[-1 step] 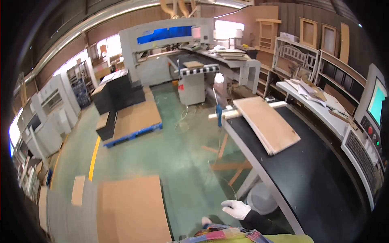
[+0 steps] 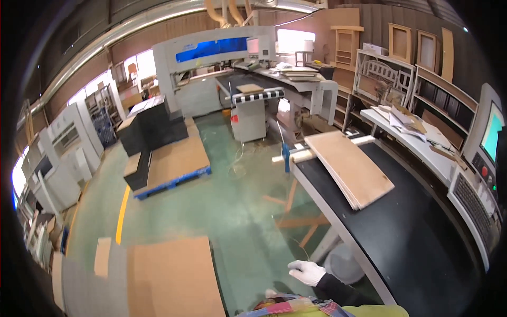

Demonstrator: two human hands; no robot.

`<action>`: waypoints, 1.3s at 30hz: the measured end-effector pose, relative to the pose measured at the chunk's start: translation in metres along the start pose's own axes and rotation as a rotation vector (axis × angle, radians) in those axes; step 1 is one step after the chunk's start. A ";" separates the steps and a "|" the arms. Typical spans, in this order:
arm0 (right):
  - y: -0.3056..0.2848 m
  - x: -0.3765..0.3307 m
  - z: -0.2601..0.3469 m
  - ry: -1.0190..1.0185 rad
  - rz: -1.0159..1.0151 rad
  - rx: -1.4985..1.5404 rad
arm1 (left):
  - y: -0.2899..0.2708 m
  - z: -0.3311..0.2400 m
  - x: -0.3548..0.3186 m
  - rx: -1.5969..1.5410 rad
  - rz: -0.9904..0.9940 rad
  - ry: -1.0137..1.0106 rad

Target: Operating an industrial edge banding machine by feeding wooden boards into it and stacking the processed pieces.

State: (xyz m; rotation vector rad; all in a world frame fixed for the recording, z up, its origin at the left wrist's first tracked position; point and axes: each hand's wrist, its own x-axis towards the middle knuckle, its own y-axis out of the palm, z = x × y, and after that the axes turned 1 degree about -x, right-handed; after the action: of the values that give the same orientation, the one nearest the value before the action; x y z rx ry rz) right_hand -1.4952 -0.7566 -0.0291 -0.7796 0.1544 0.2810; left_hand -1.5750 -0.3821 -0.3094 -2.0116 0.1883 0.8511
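My right hand point(image 2: 307, 273), in a white glove and a dark sleeve, hangs at the lower middle with nothing seen in it. Its fingers are loosely stretched out and a little apart. Nearest to it is the left edge of a black-topped table point(image 2: 412, 238), which it does not appear to touch. A short stack of pale boards point(image 2: 351, 169) lies on that table's far part. At lower left, a large brown board point(image 2: 174, 274) lies on top of a stack. My left hand is not in view.
A round bin point(image 2: 343, 261) stands under the table, near my right hand. Wood strips point(image 2: 301, 221) lie on the floor. Ahead left, a blue pallet point(image 2: 174, 182) carries dark panels. A large machine point(image 2: 214, 47) stands behind; a control panel with a screen point(image 2: 488, 137) is at far right.
The view has tilted slightly, so the boards and floor sit a little lower in the picture. My right hand keeps nearly the same place and shape.
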 end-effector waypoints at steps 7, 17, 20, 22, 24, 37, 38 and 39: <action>-0.024 0.257 0.102 -0.350 0.105 0.027 | -0.162 -0.070 0.135 -0.039 -0.053 -0.015; 0.002 0.573 0.211 -0.395 0.585 -0.135 | -0.324 -0.077 0.390 -0.005 -0.003 -0.173; -0.042 0.665 0.243 -0.417 0.406 -0.156 | -0.394 -0.079 0.470 0.058 0.013 -0.177; -0.067 0.713 0.252 -0.369 0.231 -0.084 | -0.439 -0.085 0.521 0.144 0.020 -0.139; -0.090 0.759 0.254 -0.265 0.139 -0.063 | -0.484 -0.103 0.576 0.331 0.019 0.004; -0.201 1.128 0.203 -0.037 0.044 -0.058 | -0.682 -0.371 0.902 0.056 -0.015 0.033; -0.214 1.162 0.208 -0.047 0.005 -0.048 | -0.700 -0.379 0.925 0.173 0.004 0.059; -0.222 1.192 0.213 0.004 -0.011 -0.055 | -0.718 -0.382 0.946 0.313 0.108 0.075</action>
State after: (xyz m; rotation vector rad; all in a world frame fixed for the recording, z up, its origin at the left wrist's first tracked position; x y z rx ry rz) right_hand -0.2856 -0.5266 -0.0167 -0.8352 0.1471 0.2746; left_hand -0.3610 -0.0971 -0.2797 -1.7522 0.4486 0.7617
